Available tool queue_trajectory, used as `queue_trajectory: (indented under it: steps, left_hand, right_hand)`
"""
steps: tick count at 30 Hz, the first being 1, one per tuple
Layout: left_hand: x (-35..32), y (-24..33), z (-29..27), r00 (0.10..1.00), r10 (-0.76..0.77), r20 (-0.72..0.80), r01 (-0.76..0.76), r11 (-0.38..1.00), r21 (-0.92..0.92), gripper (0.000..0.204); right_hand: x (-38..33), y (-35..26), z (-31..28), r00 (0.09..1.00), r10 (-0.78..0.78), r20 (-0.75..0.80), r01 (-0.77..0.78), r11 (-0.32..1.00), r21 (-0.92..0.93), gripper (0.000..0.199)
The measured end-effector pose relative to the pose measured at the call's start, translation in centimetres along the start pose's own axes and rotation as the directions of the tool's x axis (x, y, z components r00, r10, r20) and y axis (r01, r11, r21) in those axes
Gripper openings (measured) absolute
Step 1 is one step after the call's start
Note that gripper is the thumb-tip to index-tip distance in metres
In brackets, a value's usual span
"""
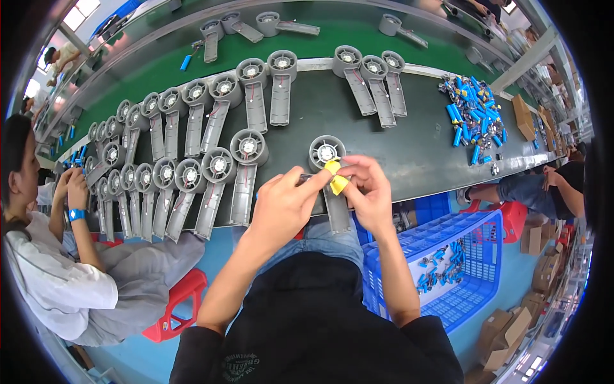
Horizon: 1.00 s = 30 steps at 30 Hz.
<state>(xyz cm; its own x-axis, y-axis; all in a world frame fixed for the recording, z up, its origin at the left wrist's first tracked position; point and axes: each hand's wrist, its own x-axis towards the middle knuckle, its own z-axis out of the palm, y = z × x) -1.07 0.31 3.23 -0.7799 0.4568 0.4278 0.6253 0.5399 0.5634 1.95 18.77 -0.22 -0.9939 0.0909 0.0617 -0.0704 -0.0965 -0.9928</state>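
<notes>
Both of my hands meet over a grey fan housing [327, 151] with a long open handle, which lies in front of me at the near edge of the bench. My left hand [284, 201] is closed, its index finger reaching toward the fan. Fingers of my right hand [369, 189] are bent in a pinch beside it. Yellow coverings [338, 185], like finger cots, show at the left index fingertip and right thumb. A dark edge and a bit of blue peek out around my left hand. What the fingers grip is too small or hidden to name.
Rows of similar fan housings [249, 147] fill the dark bench on the left. A pile of blue cylinders with wires [473, 115] lies at the right. A blue crate [476, 281] stands below, right of my legs. On my left, a co-worker [64, 281] sits on a red stool [182, 304].
</notes>
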Motion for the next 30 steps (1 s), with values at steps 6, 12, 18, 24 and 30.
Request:
queue_trajectory:
  steps: [6, 12, 18, 24, 30]
  left_hand:
    - [0.3, -0.6, 0.3, 0.996, 0.067, 0.059, -0.074, 0.991, 0.110, 0.030]
    - [0.2, -0.2, 0.7, 0.997, -0.065, 0.034, 0.063, 0.997, 0.051, 0.023]
    - [0.2, 1.4, 0.8, 0.840, -0.518, 0.160, 0.533, 0.736, -0.418, 0.015]
    - [-2.3, 1.2, 1.3, 0.854, -0.504, 0.132, 0.495, 0.706, -0.506, 0.030]
    - [-3.5, 0.1, 3.2, 0.943, -0.320, -0.092, 0.275, 0.904, -0.329, 0.031]
  right_hand:
    - [1.9, -0.6, -1.3, 0.984, 0.064, 0.165, -0.063, 0.998, -0.011, 0.036]
    - [0.9, -1.2, -0.4, 0.988, -0.065, 0.137, 0.100, 0.957, -0.272, 0.025]
    - [0.4, 0.5, 1.0, 0.852, -0.499, 0.162, 0.474, 0.602, -0.642, 0.025]
    - [0.2, 1.2, 1.3, 0.850, -0.516, 0.110, 0.454, 0.610, -0.649, 0.025]
    - [0.0, 1.3, 1.5, 0.890, -0.456, 0.029, 0.382, 0.709, -0.593, 0.025]
